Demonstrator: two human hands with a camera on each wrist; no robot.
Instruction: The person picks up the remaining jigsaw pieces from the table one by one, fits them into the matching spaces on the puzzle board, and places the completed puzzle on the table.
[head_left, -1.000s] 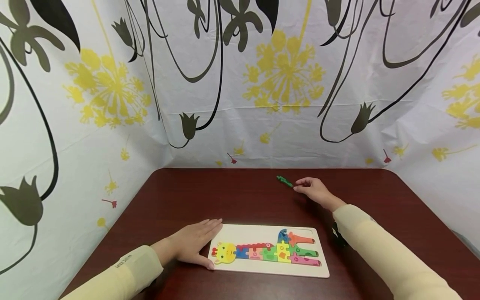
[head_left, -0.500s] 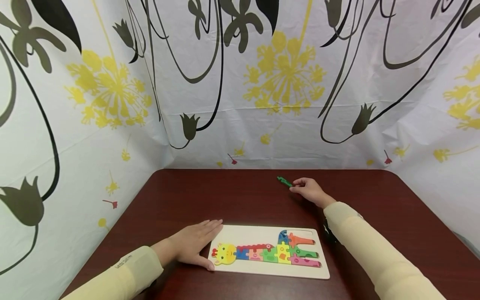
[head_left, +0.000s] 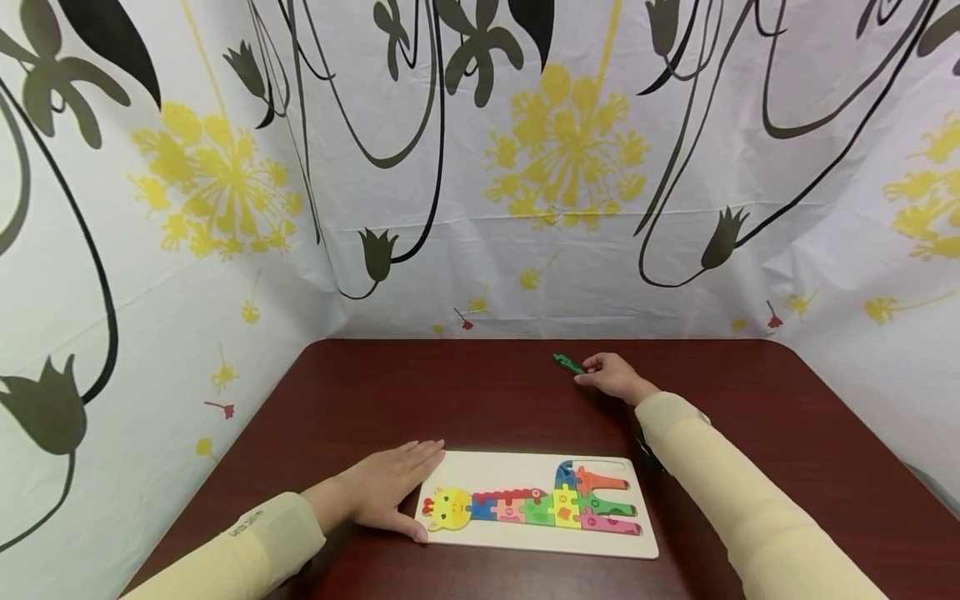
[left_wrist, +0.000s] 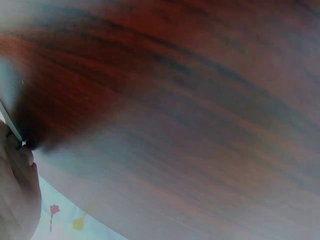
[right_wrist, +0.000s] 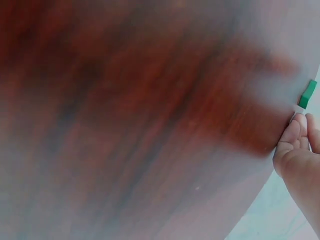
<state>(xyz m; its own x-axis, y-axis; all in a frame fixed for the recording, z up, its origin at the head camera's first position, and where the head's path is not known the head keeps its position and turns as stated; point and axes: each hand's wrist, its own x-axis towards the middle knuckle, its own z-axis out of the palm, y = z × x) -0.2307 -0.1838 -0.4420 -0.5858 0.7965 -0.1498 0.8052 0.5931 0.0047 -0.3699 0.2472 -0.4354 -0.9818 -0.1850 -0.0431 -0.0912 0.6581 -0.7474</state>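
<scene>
My right hand (head_left: 611, 377) is at the back of the table, its thumb and fingertips pinching the near end of a slim green pen-like stick (head_left: 567, 362). In the right wrist view, the right hand (right_wrist: 299, 150) shows at the edge with a green end (right_wrist: 307, 94) sticking out beyond the fingertips. My left hand (head_left: 390, 487) lies flat, thumb spread, on the left end of a white puzzle board (head_left: 510, 467). On that board lies a giraffe puzzle (head_left: 540, 507) of coloured pieces with a yellow head. Only the left hand's edge (left_wrist: 17, 185) shows in the left wrist view.
The dark red-brown table (head_left: 420, 392) has rounded back corners. A white curtain (head_left: 465, 192) with grey and yellow plant prints hangs around its back and sides.
My right hand has shifted slightly left, closing its fingertips on the green stick's near end. The stick has stayed in place. The left hand and the board have not moved.
</scene>
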